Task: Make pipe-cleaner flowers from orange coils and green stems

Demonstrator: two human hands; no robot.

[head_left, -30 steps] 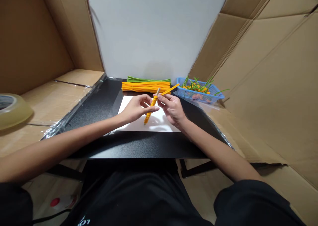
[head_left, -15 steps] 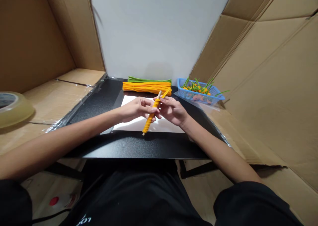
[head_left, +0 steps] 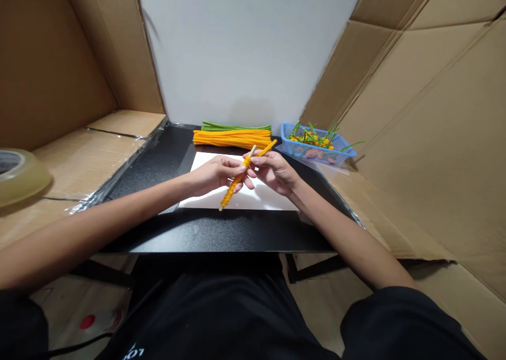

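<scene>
A thin pale stick (head_left: 252,150) slants over the white sheet (head_left: 272,196), and an orange pipe cleaner (head_left: 230,192) is coiled tightly along most of its length. My left hand (head_left: 217,175) is closed, thumb and fingers pinching the coiled stick near its middle. At the upper end of the coil, my right hand (head_left: 274,171) is closed in a pinch on the orange pipe cleaner, whose loose end juts out up and to the right. Bare wood shows at both tips of the stick.
Bundles of orange pipe cleaners (head_left: 233,137) and green pipe cleaners (head_left: 237,127) lie at the back of the black table (head_left: 221,233). A blue basket (head_left: 312,155) at the right holds green and orange pieces. A tape roll (head_left: 29,178) rests on cardboard at left.
The stick has tilted further over, its lower end shifting left and slightly up. The loose end of the pipe cleaner now points more to the right. Both hands keep their pinch.
</scene>
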